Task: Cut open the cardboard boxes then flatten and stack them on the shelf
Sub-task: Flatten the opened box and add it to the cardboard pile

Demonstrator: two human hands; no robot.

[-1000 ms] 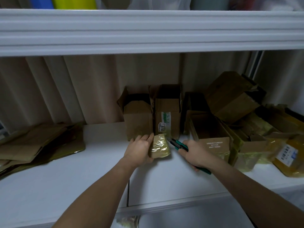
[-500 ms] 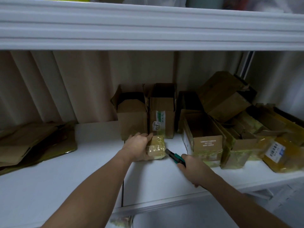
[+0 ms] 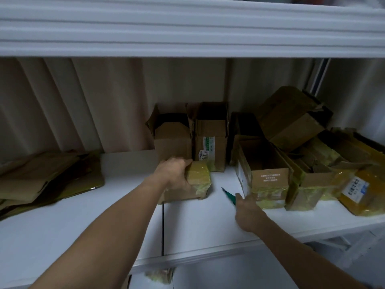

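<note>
A person's left hand [image 3: 174, 174] grips a small taped box [image 3: 193, 184] on a white shelf [image 3: 198, 226], fingers curled over its top left corner and side; the box lies flat near the middle of the shelf, wrapped in yellowish tape. The right hand [image 3: 249, 213] holds a green-handled cutter [image 3: 228, 195], its dark tip pointing up and left toward the box but apart from it; only the front of the tool shows beyond the hand, and the fingers are hidden beneath the hand.

Just behind the small box stand two upright open boxes: a plain one [image 3: 173, 140] with its flaps raised, and a labelled one [image 3: 211, 138] bearing a green-and-white sticker. To the right, an open long box [image 3: 264, 170] with white printed text on its end sits just beside the right hand. Further right lies a jumble of boxes [image 3: 308, 147], some tilted, some wrapped in tape, and a yellow parcel [image 3: 362, 190] with a barcode label at the shelf's right end.

On the far left of the shelf rests a stack of flattened cardboard [image 3: 43, 178], well apart from the hands. A pale pleated curtain [image 3: 83, 105] hangs behind the shelf, and a white upper shelf edge [image 3: 187, 30] spans the top of the view.
</note>
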